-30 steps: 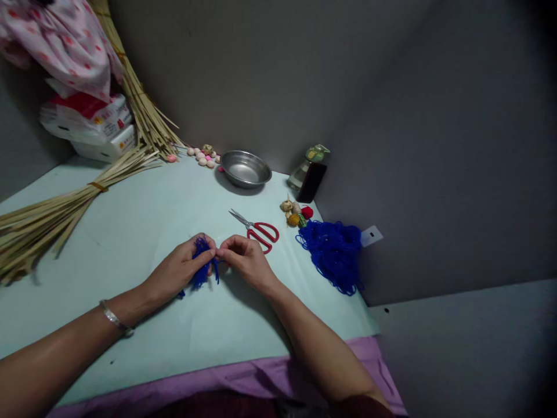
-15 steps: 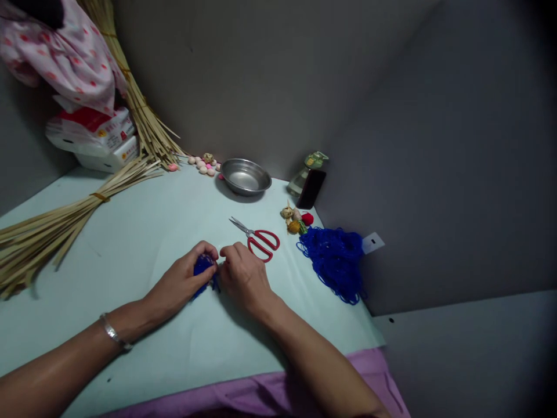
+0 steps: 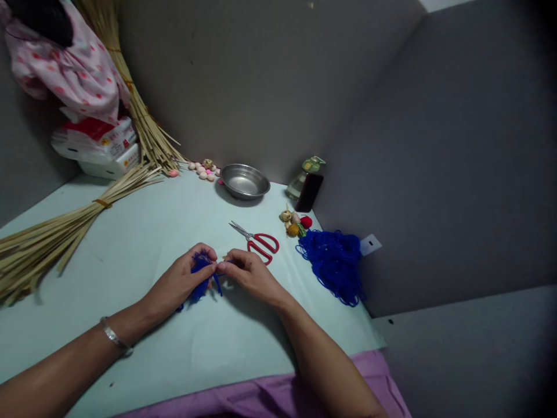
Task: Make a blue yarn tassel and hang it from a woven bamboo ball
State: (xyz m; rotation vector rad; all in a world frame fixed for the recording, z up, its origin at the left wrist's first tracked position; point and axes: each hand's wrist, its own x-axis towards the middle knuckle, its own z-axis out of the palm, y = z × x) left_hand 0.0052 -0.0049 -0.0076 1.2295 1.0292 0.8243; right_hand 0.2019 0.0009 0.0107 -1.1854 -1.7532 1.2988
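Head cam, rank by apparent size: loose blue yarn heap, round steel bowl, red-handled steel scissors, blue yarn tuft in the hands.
1. Loose blue yarn heap
2. Round steel bowl and red-handled steel scissors: look alike, so unranked; the bowl sits farther from the camera
3. Blue yarn tuft, partly hidden by the left hand

On the table [image 3: 143, 220] before me, the tuft of yarn [image 3: 201, 276] sits in my left hand [image 3: 178, 281], and the scissors [image 3: 256, 244] lie just beyond my right hand [image 3: 252, 276]. Behind them, the steel bowl [image 3: 244, 181] stands near the wall [image 3: 243, 87]. The yarn skein [image 3: 333, 267] lies at the right edge; a bundle of leaf strips [image 3: 52, 238] lies at the left.
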